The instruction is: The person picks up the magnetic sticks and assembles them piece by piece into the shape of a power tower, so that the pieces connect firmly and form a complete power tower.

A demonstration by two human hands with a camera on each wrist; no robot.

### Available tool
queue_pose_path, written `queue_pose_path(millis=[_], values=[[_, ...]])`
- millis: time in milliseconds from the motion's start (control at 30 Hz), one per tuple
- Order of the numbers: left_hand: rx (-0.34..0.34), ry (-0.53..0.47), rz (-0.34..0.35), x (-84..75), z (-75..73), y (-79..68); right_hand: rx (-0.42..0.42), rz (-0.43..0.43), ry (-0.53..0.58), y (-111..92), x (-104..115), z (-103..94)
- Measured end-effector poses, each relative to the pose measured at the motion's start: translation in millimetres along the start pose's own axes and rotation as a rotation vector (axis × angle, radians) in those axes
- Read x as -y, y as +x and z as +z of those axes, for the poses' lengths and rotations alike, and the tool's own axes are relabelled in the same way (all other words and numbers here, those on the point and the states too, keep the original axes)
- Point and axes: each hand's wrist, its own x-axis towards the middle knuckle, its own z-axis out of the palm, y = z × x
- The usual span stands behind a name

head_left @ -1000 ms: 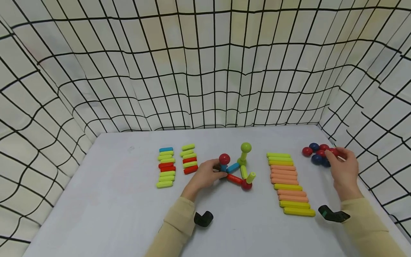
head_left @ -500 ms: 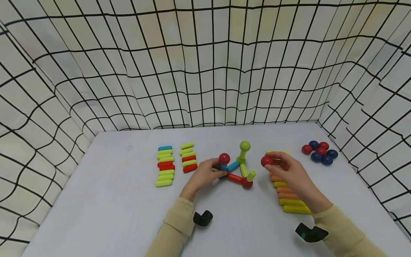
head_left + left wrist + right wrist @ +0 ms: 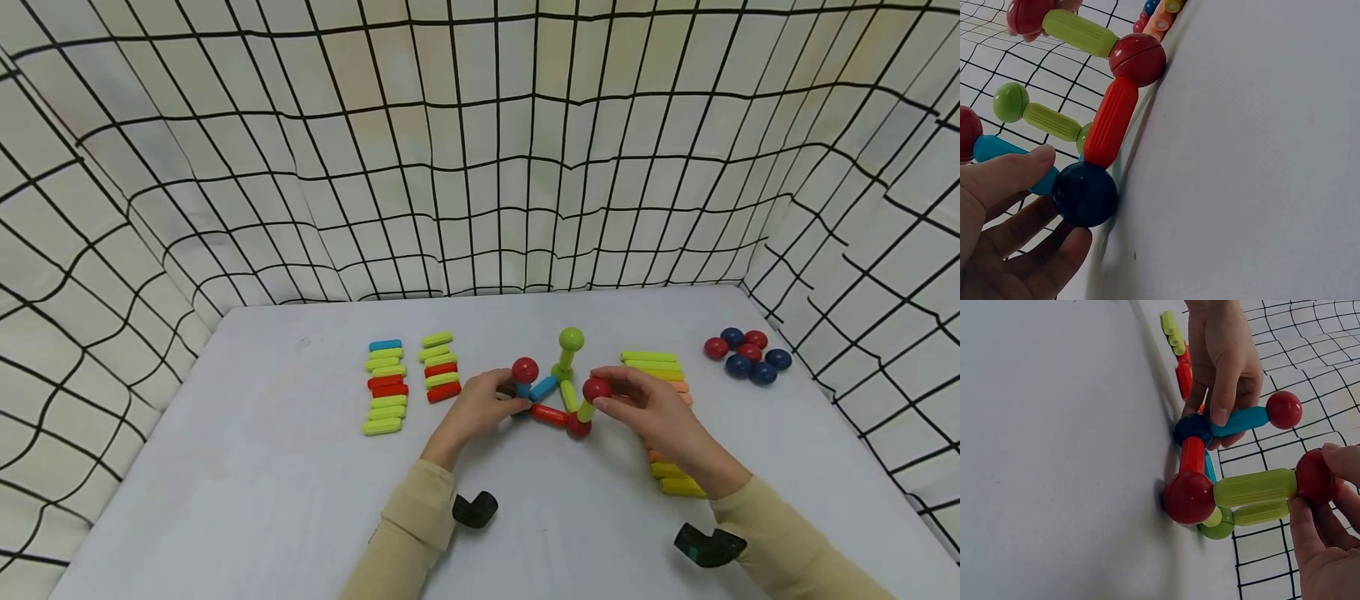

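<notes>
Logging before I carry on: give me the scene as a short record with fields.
left hand: grips an upright blue rod
right hand: pinches a red ball at the top of an upright green rod
base triangle: red rod, lower blue rod, lower green rod
other tops: another red ball, a green ball
loose parts: short rods left, long rods right, red and dark blue balls far right
</notes>
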Motion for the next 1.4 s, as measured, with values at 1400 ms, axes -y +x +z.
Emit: queue_pose_path(millis=[1400], values=[[-0.173,0.038,-0.016,4.3,3.1,5.8,0.108,-0.112,-0.546,-88.6,-72.8,-69.1]])
